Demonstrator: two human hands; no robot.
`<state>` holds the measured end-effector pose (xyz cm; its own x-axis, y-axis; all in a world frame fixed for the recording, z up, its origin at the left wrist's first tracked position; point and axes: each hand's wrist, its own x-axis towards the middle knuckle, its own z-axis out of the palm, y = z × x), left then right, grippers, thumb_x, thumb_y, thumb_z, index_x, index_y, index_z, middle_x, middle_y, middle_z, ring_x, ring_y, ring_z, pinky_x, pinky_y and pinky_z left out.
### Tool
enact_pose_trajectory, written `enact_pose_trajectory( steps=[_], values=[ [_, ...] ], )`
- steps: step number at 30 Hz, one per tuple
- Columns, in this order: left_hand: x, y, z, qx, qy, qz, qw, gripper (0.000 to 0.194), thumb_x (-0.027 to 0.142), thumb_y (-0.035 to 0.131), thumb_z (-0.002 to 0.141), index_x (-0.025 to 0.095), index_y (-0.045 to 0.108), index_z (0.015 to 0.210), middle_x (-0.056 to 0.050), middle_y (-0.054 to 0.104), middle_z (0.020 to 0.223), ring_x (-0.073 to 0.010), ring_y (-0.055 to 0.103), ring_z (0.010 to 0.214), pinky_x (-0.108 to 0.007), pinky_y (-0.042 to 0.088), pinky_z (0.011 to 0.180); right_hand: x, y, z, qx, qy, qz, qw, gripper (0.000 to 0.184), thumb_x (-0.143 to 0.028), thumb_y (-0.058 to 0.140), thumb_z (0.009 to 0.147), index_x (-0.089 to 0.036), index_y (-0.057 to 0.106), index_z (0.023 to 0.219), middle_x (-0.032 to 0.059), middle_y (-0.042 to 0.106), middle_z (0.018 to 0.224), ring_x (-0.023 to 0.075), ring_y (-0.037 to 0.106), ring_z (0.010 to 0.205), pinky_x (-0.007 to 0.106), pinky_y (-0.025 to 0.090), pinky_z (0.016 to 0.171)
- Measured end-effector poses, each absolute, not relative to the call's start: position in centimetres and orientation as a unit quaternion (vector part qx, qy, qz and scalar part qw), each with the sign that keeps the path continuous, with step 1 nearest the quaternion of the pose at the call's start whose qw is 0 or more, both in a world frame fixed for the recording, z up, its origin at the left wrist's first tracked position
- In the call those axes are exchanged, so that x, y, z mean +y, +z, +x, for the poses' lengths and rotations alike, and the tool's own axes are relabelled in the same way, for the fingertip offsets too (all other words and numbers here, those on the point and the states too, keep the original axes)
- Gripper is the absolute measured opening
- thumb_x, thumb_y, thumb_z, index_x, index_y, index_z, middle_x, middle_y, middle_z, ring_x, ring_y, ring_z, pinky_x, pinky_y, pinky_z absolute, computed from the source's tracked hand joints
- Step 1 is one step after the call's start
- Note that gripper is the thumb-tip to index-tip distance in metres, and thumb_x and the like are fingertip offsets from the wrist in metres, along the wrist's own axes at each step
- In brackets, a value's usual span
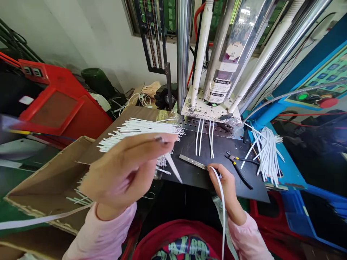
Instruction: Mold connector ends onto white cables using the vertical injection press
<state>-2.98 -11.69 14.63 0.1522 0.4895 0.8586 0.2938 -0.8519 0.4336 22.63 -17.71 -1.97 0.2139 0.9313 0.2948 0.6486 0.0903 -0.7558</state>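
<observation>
Two bare hands are at the black work plate [211,169]. The right hand [226,191] has fingers [215,172] clamped on a white flat cable [222,202] at the plate's edge; the raised left hand [121,169] has fingers [141,148] together, grip unclear.

One left hand [121,169], one right hand [227,191], one pair of pliers [238,169], one metal bar [192,161] — four white strips [199,137].
</observation>
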Motion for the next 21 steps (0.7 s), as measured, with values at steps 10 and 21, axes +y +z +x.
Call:
enact_pose_trajectory(
  steps=[10,21],
  values=[
    [-8.3,2.1,0.7,0.334,0.507,0.757,0.241,0.011,0.018,0.064,0.093,0.021,0.075,0.094,-0.005,0.075,0.094,-0.0162,0.07,0.088,-0.029,0.055,0.083,-16.5,-3.1,21.9,-0.625,0.149,-0.645,0.413,0.019,-0.03,0.054,0.097,-0.021,0.07,0.092,0.0069,0.071,0.096,0.0213,0.065,0.092,0.035,0.051,0.086],
    [-7.3,-3.8,3.4,0.322,0.372,0.805,0.33,0.012,0.022,0.063,0.093,0.022,0.074,0.089,-0.001,0.078,0.089,-0.0177,0.069,0.084,-0.03,0.048,0.084,-16.8,-4.3,21.2,-0.657,0.087,-0.642,0.386,0.014,-0.02,0.051,0.099,-0.02,0.064,0.094,0.0071,0.066,0.097,0.0209,0.062,0.09,0.035,0.05,0.083]
  ],
)
